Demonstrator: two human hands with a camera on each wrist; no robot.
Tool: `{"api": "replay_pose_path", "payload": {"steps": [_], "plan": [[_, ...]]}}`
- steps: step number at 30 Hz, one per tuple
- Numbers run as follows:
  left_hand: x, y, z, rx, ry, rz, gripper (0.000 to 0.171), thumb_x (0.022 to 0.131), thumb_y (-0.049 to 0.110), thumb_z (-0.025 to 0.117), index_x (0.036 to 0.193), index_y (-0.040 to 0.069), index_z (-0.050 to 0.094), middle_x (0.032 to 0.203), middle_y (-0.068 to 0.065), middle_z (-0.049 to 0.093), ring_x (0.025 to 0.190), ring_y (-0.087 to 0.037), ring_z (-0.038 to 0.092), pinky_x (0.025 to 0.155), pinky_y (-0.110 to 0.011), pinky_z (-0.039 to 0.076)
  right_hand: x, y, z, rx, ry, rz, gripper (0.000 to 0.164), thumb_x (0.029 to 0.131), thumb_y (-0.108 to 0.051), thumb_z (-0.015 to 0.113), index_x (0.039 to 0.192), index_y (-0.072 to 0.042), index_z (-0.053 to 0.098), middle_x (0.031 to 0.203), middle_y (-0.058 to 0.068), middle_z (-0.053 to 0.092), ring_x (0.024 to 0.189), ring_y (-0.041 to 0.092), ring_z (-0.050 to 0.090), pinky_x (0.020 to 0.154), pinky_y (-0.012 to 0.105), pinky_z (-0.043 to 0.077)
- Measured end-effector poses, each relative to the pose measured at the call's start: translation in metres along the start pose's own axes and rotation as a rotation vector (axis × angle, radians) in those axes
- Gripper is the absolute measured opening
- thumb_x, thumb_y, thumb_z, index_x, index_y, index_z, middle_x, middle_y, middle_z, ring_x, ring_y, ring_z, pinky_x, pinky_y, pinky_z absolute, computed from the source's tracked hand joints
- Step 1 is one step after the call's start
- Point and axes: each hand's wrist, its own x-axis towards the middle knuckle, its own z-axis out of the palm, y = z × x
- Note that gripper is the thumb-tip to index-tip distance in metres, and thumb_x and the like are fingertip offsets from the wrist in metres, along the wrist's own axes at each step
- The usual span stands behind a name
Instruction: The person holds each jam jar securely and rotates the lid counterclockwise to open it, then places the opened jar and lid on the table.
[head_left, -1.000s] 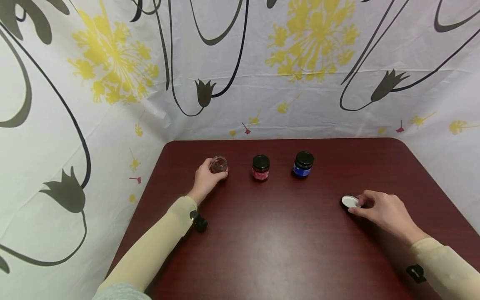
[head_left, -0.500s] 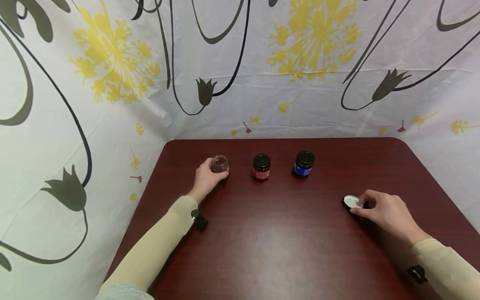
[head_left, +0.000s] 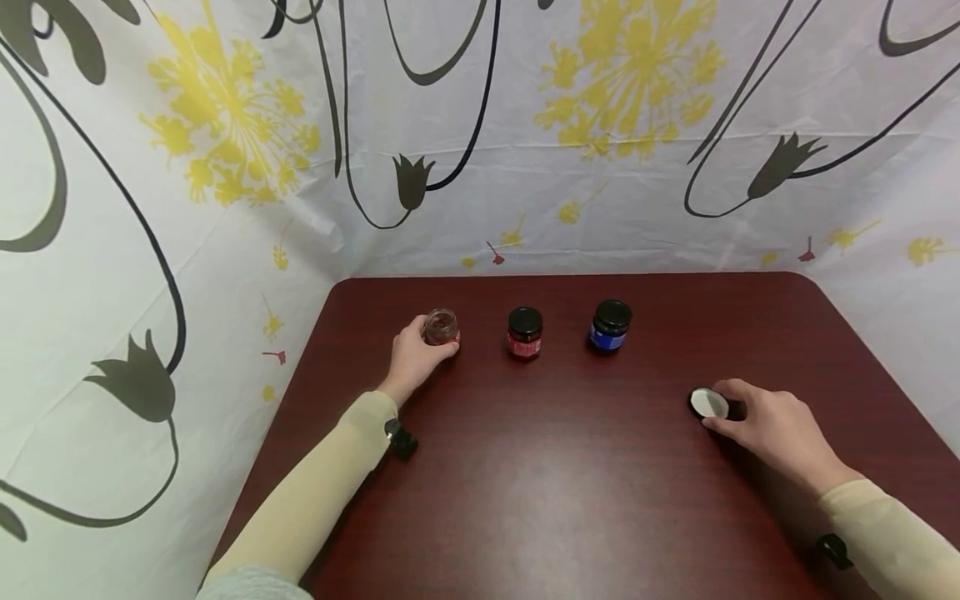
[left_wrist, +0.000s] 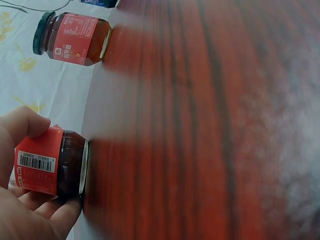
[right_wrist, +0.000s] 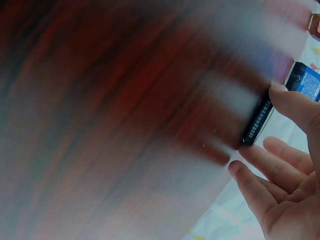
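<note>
My left hand point(head_left: 415, 358) grips a lidless glass jar point(head_left: 442, 326) standing at the table's far left. In the left wrist view, the thumb and fingers wrap its red label with a barcode; dark contents show near the base of the jar point(left_wrist: 69, 162). Over on the right, my right hand point(head_left: 780, 429) holds a black jar lid point(head_left: 708, 403) by its edge, its white inside facing up. The right wrist view shows thumb and a fingertip at opposite ends of the lid's rim point(right_wrist: 257, 120), which lies at the tabletop.
Two capped jars stand along the back of the dark red wooden table point(head_left: 555, 483): a red-labelled jar point(head_left: 524, 335) right of the left hand, and a blue-labelled jar point(head_left: 610, 327) farther right. A white patterned cloth point(head_left: 480, 225) hangs behind the table.
The right fingers have shifted from over the lid's white inside to its edge, so more of the white shows. The left hand and its jar have hardly moved.
</note>
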Motion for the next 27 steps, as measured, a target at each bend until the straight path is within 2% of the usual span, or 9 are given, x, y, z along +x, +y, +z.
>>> {"api": "replay_pose_path", "payload": {"steps": [7,13,21,27], "plan": [[-0.002,0.000,0.002,-0.005,0.010,-0.025,0.056,0.065,0.043,0.077,0.113,0.025,0.054,0.101,0.010,0.060,0.094,-0.010,0.055,0.077,-0.037,0.046,-0.001,0.001,0.001,-0.036,0.017,-0.033,0.053,0.068,-0.041,0.076,0.113,-0.020,0.061,0.085,-0.001,0.066,0.061,0.014,0.057,0.051,0.038,0.041],[-0.004,0.002,0.005,-0.039,0.022,-0.037,0.058,0.067,0.040,0.077,0.116,0.022,0.053,0.103,0.007,0.061,0.095,-0.012,0.056,0.077,-0.038,0.046,0.000,0.002,0.001,-0.043,0.008,-0.039,0.053,0.068,-0.039,0.077,0.115,-0.020,0.060,0.082,-0.002,0.066,0.059,0.013,0.055,0.049,0.037,0.040],[-0.007,0.006,0.006,-0.033,0.038,-0.050,0.056,0.068,0.036,0.076,0.116,0.021,0.051,0.104,0.005,0.058,0.095,-0.014,0.054,0.077,-0.039,0.045,-0.001,0.003,0.000,-0.024,0.010,-0.038,0.055,0.068,-0.043,0.076,0.116,-0.022,0.059,0.088,-0.002,0.066,0.068,0.018,0.059,0.054,0.042,0.042],[-0.011,0.009,0.006,-0.042,0.033,-0.058,0.077,0.067,0.039,0.078,0.132,0.024,0.039,0.119,0.004,0.052,0.107,-0.015,0.050,0.085,-0.043,0.042,-0.002,0.004,-0.002,0.000,0.010,-0.022,0.057,0.068,-0.051,0.073,0.117,-0.024,0.059,0.095,-0.001,0.066,0.076,0.022,0.061,0.059,0.046,0.042]]}}
